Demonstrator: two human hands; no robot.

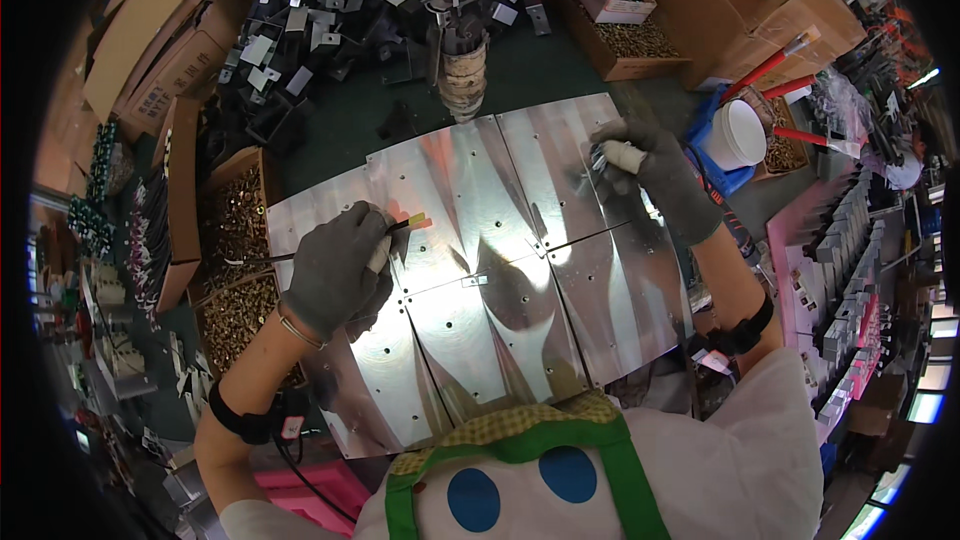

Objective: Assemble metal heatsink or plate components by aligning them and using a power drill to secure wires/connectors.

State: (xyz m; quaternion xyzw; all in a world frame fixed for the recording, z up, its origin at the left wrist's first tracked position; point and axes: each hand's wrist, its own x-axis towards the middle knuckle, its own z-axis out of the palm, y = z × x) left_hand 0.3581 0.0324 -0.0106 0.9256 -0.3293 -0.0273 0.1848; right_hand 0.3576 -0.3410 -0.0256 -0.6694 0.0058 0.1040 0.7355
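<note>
Shiny sheet-metal panels (520, 315) lie side by side in front of me, with small holes and narrow dark gaps between them. Over their left part, my left hand (335, 265), in a grey glove, is closed on a thin dark rod with a yellow tip (415, 221); its other end sticks out to the left. My right hand (665, 180), also gloved, is closed above the far right panel. Something small and silvery shows at its fingertips, too blurred to name. Pale wraps cover fingers on both hands. A small bright metal piece (474, 281) lies mid-panel.
A power tool wrapped in tape (463, 80) hangs over the panels' far edge. Behind it are piled dark metal brackets (330, 20). Boxes of brass-coloured fasteners (240, 310) stand left, another (635, 40) at back right. A white tub (738, 133) and red-handled tools (770, 65) stand right.
</note>
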